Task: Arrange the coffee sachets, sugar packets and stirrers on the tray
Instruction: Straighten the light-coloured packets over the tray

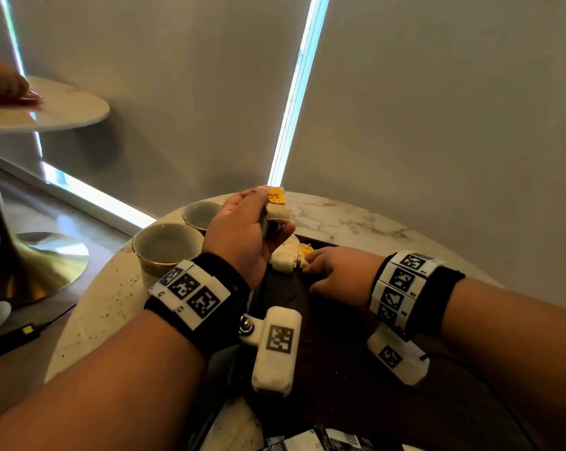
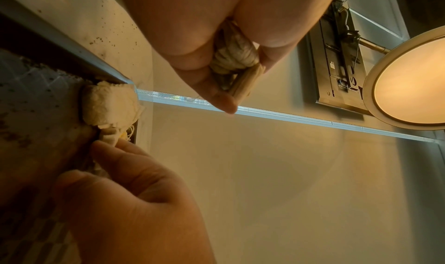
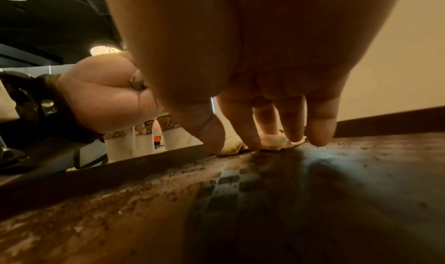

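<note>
My left hand (image 1: 272,210) is raised above the table and grips a bundle of pale sachets (image 1: 279,213), one with a yellow tag. In the left wrist view the bundle of sachets (image 2: 234,52) sits between thumb and fingers, with a tan ribbed edge beside it. Below, a dark tray (image 1: 333,353) lies on the marble table (image 1: 340,216). Several pale sachets (image 1: 283,260) lie at the tray's far left corner. My right hand (image 1: 307,265) reaches down onto them, thumb and forefinger pinching one sachet (image 3: 232,147); the other fingertips (image 3: 320,138) rest on the tray (image 3: 313,192).
Two gold-rimmed cups (image 1: 167,245) (image 1: 200,213) stand left of the tray. Black-and-white packets (image 1: 311,441) lie at the near edge. Crumbs dot the tray floor. Another person's hand (image 1: 5,86) rests on a second round table (image 1: 66,105) at far left.
</note>
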Demonstrator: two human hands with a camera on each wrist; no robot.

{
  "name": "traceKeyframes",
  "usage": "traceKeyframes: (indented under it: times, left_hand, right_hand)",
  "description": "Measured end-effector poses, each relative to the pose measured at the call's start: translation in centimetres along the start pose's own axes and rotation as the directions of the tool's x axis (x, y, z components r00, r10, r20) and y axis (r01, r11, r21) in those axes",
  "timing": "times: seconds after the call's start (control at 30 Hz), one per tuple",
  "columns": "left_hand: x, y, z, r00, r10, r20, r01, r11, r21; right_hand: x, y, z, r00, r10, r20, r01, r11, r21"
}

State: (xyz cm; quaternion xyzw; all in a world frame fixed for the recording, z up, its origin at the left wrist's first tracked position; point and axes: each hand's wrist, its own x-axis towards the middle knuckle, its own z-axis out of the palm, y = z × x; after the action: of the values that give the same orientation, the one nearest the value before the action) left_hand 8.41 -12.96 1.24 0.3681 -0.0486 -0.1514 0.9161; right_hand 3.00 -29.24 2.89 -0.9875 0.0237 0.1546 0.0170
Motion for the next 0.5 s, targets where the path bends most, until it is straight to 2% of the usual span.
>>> traceKeyframes:
  times: [0.13,0.3,0.5]
  left_hand:
    - [0.0,0.0,0.0,1.000,-0.003,0.001,0.003,1.000,-0.001]
    - [0.0,-0.1,0.0,1.000,0.000,-0.007,0.000,1.000,0.000]
    - [-0.1,-0.1,0.0,1.000,-0.002,-0.012,0.002,1.000,0.009]
  right_hand:
    - [0.2,0.3,0.1,1.000,0.008,-0.017,-0.007,1.000,0.006]
    - [-0.2,-0.1,0.2,0.994,-0.018,-0.108,0.023,0.999,0.041]
    - [-0.9,-0.5,0.3,0.994,-0.075,-0.073,0.078,0.997,0.029]
